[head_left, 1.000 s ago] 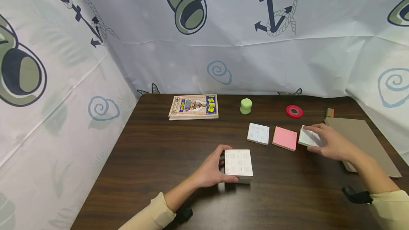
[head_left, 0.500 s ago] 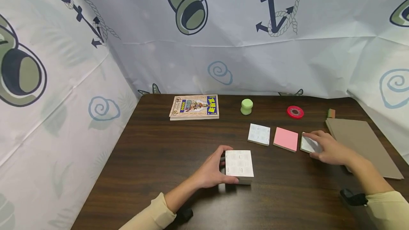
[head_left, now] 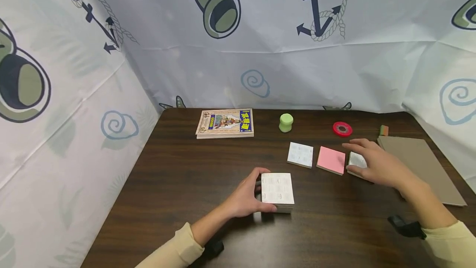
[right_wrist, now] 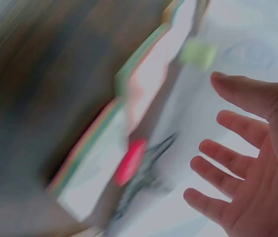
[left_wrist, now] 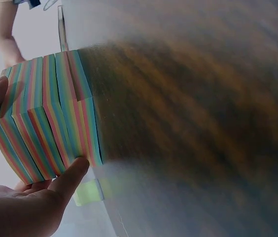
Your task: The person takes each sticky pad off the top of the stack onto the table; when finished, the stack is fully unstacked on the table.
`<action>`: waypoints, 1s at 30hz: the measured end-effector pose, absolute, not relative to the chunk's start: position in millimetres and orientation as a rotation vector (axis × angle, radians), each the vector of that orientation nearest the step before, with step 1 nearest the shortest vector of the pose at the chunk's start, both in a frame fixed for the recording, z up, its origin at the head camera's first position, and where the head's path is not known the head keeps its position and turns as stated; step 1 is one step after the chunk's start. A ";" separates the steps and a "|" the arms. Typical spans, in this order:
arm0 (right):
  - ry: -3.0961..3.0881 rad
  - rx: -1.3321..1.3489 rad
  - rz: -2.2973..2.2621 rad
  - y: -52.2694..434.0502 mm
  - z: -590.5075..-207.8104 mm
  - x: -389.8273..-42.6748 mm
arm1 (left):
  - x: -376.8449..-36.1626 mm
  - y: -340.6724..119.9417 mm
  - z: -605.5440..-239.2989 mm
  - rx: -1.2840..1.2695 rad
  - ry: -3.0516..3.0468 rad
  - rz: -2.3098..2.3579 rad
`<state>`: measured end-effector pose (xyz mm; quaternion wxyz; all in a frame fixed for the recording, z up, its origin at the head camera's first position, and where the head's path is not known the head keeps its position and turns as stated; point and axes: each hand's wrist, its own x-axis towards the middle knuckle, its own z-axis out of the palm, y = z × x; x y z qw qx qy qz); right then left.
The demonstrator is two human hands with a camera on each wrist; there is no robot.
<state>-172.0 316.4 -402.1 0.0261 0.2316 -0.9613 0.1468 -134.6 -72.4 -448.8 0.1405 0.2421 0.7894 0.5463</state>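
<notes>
Patterned cloth [head_left: 275,75] hangs behind a dark wooden table [head_left: 178,210], and well back on its left lies a comic book [head_left: 226,123]. Next comes the stack of note pads [head_left: 277,188] near the middle; its striped layers sit out of line in the left wrist view, so uneven pressure from one side could make a block slide out or the pile lean. The left hand [head_left: 241,197] has it gripped from the left, thumb across the near side and fingers along the far side, and the pile seems to rest on the table. Further right, beyond a green tub [head_left: 286,123], lie a white pad [head_left: 300,154], a pink pad [head_left: 331,160] and, behind them, a red ring [head_left: 342,129]. At the end of that row is another pad [head_left: 357,159], partly hidden; closing on it off-centre could skid it or knock the pink pad beside it, because the gap between them is narrow. Above it the right hand [head_left: 377,165] reaches in from the right, palm turned inward, thumb and fingers spread wide with nothing held; whether the thumb touches the pad I cannot tell. A grey-brown board [head_left: 424,164] lies beneath the forearm, which might brush it if lowered.
</notes>
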 end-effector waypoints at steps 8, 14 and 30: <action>-2.786 1.101 0.575 223.7 -380.4 -144.3 | -135.5 -73.7 -449.5 0.682 2.290 1.560; -2.767 1.375 0.623 175.0 -391.7 -131.2 | -136.6 -74.1 -449.9 0.689 2.271 1.554; -2.807 1.439 0.634 145.5 -401.9 -138.2 | -135.4 -74.1 -450.8 0.660 2.249 1.566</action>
